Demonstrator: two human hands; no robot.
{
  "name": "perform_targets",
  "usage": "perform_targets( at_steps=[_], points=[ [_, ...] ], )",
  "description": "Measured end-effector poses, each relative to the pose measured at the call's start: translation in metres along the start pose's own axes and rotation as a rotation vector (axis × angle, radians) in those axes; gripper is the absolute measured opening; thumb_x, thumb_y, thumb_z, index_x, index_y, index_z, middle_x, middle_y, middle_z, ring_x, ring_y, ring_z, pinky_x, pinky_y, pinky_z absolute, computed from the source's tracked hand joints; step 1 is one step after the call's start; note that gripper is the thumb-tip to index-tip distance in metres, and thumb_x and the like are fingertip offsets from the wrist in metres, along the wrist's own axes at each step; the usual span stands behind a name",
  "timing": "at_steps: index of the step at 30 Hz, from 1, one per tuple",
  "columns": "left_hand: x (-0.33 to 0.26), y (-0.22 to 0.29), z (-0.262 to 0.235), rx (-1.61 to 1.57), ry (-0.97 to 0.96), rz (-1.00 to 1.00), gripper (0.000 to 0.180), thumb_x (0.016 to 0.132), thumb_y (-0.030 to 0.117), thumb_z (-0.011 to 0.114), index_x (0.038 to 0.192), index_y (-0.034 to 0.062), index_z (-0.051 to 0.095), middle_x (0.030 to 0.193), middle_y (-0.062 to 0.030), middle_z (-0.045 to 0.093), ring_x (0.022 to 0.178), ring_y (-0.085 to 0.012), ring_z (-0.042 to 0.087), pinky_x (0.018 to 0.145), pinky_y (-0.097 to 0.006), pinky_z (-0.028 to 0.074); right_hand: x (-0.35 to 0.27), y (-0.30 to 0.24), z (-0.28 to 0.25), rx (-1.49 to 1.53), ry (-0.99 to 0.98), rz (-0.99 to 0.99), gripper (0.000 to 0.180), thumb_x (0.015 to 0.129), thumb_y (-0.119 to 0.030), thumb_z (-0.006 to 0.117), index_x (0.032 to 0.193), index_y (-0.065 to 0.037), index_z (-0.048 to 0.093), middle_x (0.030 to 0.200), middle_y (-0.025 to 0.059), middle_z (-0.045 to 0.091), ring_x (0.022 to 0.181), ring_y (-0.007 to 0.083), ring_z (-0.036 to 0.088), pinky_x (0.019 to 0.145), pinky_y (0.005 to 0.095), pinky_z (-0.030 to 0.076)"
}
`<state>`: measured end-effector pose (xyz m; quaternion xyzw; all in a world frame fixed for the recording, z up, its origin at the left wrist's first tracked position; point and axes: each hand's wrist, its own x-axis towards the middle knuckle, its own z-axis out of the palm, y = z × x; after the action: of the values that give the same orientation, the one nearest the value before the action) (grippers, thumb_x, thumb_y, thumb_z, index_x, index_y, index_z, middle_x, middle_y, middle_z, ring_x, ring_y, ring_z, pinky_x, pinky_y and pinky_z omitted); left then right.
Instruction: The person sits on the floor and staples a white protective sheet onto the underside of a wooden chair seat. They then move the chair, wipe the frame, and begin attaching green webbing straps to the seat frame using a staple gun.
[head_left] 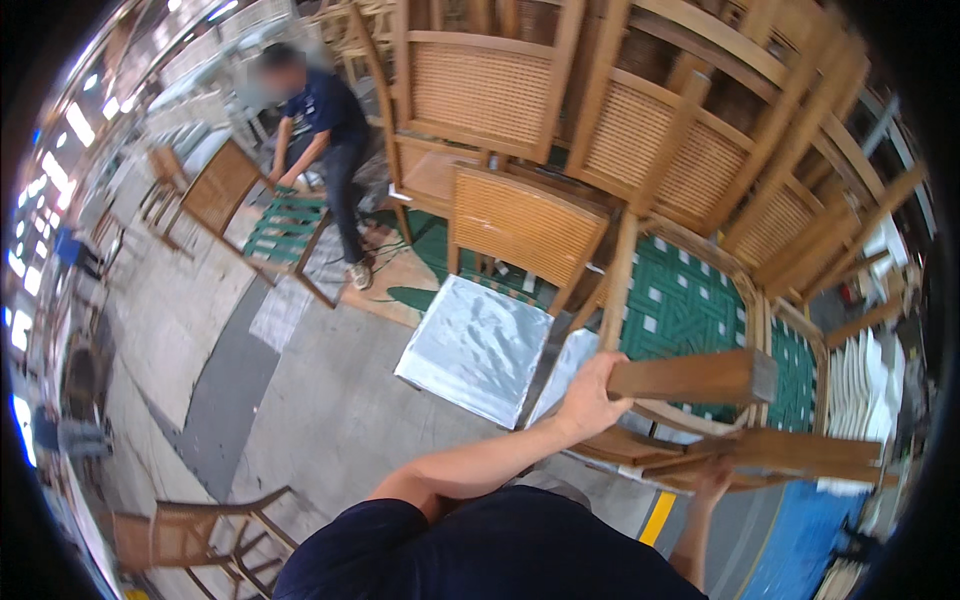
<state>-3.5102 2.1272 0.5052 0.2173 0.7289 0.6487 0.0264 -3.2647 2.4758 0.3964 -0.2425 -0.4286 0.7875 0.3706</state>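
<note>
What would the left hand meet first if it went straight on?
The brown wooden bar: the left hand is right against it. Beyond that, probably the green webbed seat, though depth is unclear from one view.

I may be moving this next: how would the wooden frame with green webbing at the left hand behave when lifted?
The wooden frame would probably feel stiff and fairly heavy, given the thick post in the left hand. The green webbing may flex if pushed, being woven strips. With that post jutting out, the frame might tip unevenly.
</note>
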Motion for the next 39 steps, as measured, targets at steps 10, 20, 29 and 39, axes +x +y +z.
perform_targets(
  at_steps=[10,20,29,39],
  points=[
    [-0.071,-0.053,-0.084,0.202,-0.218,-0.209,0.066,0.094,0.018,0.072,0.154,0.0064,0.045,0.134,-0.0197,0.064,0.121,-0.0391,0.063,0.102,-0.044,0.052,-0.123,0.173,0.085,-1.525,-1.053,0.843,0.027,0.097,-0.022,0.069,0.123,-0.011,0.071,0.091,0.0071,0.074,0.075,0.0202,0.069,0.072,0.0319,0.056],
    [-0.12,-0.159,-0.333,0.104,-0.151,-0.526,0.042,0.096,0.022,0.067,0.136,0.0085,0.064,0.106,-0.0152,0.076,0.094,-0.034,0.075,0.086,-0.043,0.057,-0.131,0.27,0.217,-1.636,-0.808,0.912,0.035,0.093,-0.028,0.073,0.122,-0.008,0.07,0.093,0.0068,0.071,0.076,0.0196,0.07,0.061,0.0349,0.054],
    [-0.24,-0.202,-0.646,0.269,0.26,-0.924,0.035,0.097,0.02,0.069,0.131,0.0098,0.068,0.11,-0.0137,0.078,0.1,-0.0249,0.077,0.087,-0.038,0.058,-0.253,0.436,0.427,-1.51,-1.084,0.777,0.042,0.096,-0.035,0.071,0.127,-0.007,0.072,0.103,0.0128,0.078,0.086,0.023,0.074,0.078,0.0377,0.058],
    [-0.219,-0.252,-0.737,-0.055,0.749,-1.057,0.03,0.1,0.006,0.06,0.128,-0.0037,0.066,0.099,-0.0111,0.074,0.084,-0.017,0.068,0.076,-0.031,0.055,-0.214,0.564,0.642,-1.383,-1.267,0.464,0.041,0.097,-0.029,0.072,0.132,-0.009,0.067,0.108,0.0094,0.075,0.095,0.0206,0.071,0.086,0.0356,0.056]
  ],
)
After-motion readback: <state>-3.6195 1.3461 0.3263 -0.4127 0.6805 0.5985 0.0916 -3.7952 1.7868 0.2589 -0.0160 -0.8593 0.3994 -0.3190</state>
